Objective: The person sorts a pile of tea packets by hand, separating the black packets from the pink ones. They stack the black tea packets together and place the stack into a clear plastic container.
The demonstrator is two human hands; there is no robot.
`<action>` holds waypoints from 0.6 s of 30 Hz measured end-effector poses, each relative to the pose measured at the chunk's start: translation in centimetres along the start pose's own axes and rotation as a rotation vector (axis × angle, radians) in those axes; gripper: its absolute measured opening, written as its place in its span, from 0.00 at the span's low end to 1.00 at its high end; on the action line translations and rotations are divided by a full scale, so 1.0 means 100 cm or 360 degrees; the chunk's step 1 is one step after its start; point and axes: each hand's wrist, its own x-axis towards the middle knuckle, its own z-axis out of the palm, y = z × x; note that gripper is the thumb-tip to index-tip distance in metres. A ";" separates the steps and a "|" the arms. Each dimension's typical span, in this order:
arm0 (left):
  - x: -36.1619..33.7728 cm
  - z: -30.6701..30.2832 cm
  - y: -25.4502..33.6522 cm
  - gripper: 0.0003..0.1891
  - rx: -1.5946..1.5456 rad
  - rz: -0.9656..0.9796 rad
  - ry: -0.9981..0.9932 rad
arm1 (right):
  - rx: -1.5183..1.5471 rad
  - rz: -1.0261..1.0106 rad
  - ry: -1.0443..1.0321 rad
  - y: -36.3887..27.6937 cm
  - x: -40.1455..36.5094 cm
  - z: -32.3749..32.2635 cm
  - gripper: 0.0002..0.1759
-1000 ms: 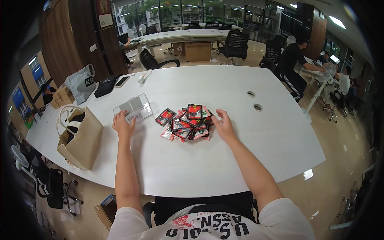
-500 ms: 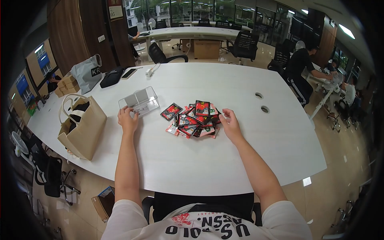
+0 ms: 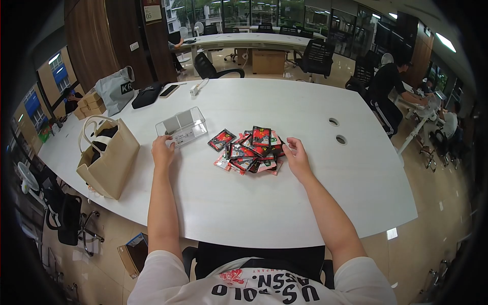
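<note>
My left hand [image 3: 162, 151] has its fingers curled around the near left corner of a clear plastic box [image 3: 201, 129]. The box is divided into compartments, with a printed label on its near side. A heap of small packets [image 3: 249, 151], red and black with some pink-and-white ones, lies to the box's right. One packet [image 3: 221, 140] sticks out at the heap's left side. Just right of the heap rests my right hand [image 3: 299, 160], fingers apart and holding nothing that I can see.
On the white table [image 3: 274, 208], a cream tote bag [image 3: 114, 162] stands at left. Behind it are a grey bag [image 3: 114, 91], cardboard boxes [image 3: 90, 105], a black pouch [image 3: 147, 95], a phone [image 3: 169, 91] and a white charger [image 3: 193, 90]. A person [image 3: 386, 91] works at the right.
The whole view has shifted slightly to the right. My right hand's fingers sit a little closer to the heap; the box and packets keep their places on the table.
</note>
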 end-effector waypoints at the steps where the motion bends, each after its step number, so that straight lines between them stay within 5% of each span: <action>1: 0.000 0.000 0.000 0.11 0.0004 0.0003 0.0004 | 0.0001 0.0001 -0.0003 0.001 0.000 0.000 0.28; 18: 0.002 0.003 -0.004 0.11 -0.0082 0.0070 0.0058 | 0.0030 0.0005 0.0007 0.003 0.001 0.001 0.27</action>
